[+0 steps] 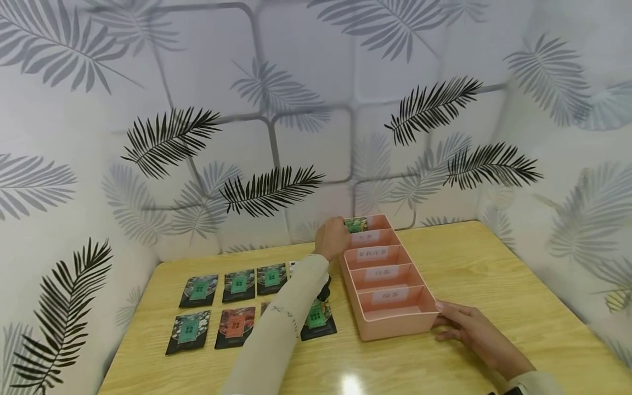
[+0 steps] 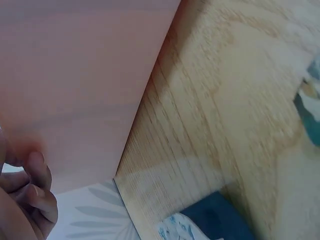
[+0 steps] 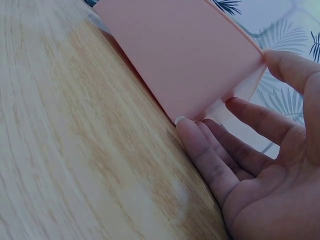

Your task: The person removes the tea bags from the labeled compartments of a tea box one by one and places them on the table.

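Note:
A pink divided box stands lengthwise on the table, with white labels on its dividers. My left hand is at the left rim of its farthest compartment and pinches a small food packet, which lies over that compartment; the exact grip is hidden. In the left wrist view its curled fingers are close against the box's side wall. My right hand grips the near right corner of the box. In the right wrist view the thumb is at the rim and the other fingers bend around the corner lower down.
Left of the box lie dark packets in two rows, among them one with a teal label, one with a red label and one beside the box. My left forearm covers some of them. A leaf-patterned wall rises behind the wooden table.

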`<state>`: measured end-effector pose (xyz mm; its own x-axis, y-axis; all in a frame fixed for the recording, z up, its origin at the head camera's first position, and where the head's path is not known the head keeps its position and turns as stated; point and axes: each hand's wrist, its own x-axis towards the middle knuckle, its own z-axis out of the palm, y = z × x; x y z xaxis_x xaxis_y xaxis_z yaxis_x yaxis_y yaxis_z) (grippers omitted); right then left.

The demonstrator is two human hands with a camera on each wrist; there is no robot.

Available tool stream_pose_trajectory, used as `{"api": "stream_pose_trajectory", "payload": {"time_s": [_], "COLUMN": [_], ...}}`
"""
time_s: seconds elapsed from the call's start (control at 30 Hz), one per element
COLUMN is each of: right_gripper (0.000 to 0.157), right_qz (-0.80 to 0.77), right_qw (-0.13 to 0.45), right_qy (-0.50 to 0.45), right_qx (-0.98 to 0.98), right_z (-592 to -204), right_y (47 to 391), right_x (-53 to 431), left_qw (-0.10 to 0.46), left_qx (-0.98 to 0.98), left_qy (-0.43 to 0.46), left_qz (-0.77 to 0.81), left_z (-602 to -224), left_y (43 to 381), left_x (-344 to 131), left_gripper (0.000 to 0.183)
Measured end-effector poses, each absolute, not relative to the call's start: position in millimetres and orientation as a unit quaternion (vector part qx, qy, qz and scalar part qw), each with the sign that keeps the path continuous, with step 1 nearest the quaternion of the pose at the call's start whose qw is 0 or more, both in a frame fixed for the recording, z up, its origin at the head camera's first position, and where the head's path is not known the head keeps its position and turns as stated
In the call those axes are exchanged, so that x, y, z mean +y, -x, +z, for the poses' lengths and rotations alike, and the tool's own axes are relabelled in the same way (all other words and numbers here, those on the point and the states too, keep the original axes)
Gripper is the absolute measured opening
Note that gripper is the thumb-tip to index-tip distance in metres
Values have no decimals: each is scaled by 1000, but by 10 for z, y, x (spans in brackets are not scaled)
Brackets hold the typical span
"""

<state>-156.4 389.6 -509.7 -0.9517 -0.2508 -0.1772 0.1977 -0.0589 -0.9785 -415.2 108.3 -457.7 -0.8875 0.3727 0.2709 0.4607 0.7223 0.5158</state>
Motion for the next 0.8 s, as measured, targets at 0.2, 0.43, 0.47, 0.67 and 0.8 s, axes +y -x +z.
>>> {"api": "stream_pose_trajectory", "payload": {"time_s": [0.2, 0.43, 0.47, 0.67, 0.8], "right_gripper": [51, 53, 53, 58, 58], "right_qz": [-733, -726, -725, -718, -715], "right_qw": [161, 154, 154, 151, 152], "right_qy": [17, 6, 6, 5, -1], "right_qx": [661, 670, 671, 680, 683], "right_z": [-5117, -5116, -5114, -5094, -5078], "right_y": [1559, 1563, 1562, 1556, 1556], "right_x": [3873, 3865, 3867, 3871, 3870], "left_qw": [85, 103, 102, 93, 102], "left_qx": [-937, -939, -937, -936, -937], "left_qy": [212, 199, 200, 198, 196], "left_qz": [-265, -262, -266, -275, -270], "left_z": [-4600, -4593, -4592, -4590, -4595], "left_y": [4156, 4157, 4161, 4174, 4184], "left_x": [1112, 1109, 1108, 1125, 1155], "left_gripper": [21, 15, 16, 21, 19]}}
